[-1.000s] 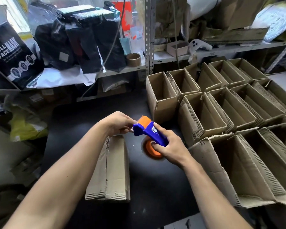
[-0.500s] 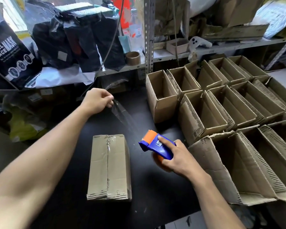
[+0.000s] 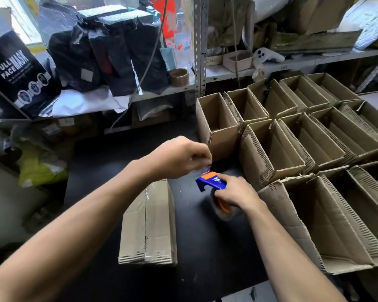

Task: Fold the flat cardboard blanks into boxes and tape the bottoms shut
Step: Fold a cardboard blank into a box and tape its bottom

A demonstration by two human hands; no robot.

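A folded cardboard box (image 3: pixel 150 223) lies bottom-up on the black table (image 3: pixel 205 258), its centre seam facing me. To its right my right hand (image 3: pixel 234 192) grips a blue and orange tape dispenser (image 3: pixel 210 182) with a roll of clear tape (image 3: pixel 224 211) under it. My left hand (image 3: pixel 181 156) hovers just above the dispenser's front, fingers curled and pinching the clear tape end, which is hard to see. My left forearm covers the box's far left corner.
Several open folded boxes (image 3: pixel 292 136) stand in rows on the right, the nearest one (image 3: pixel 327 225) large and tipped open toward me. A metal shelf (image 3: pixel 200 51) behind holds black bags, a brown tape roll (image 3: pixel 179 76) and a mask carton (image 3: pixel 15 70).
My left hand, which had pulled a strip of tape out toward the far left, has come back right to the dispenser's front. The dispenser stayed to the right of the box.
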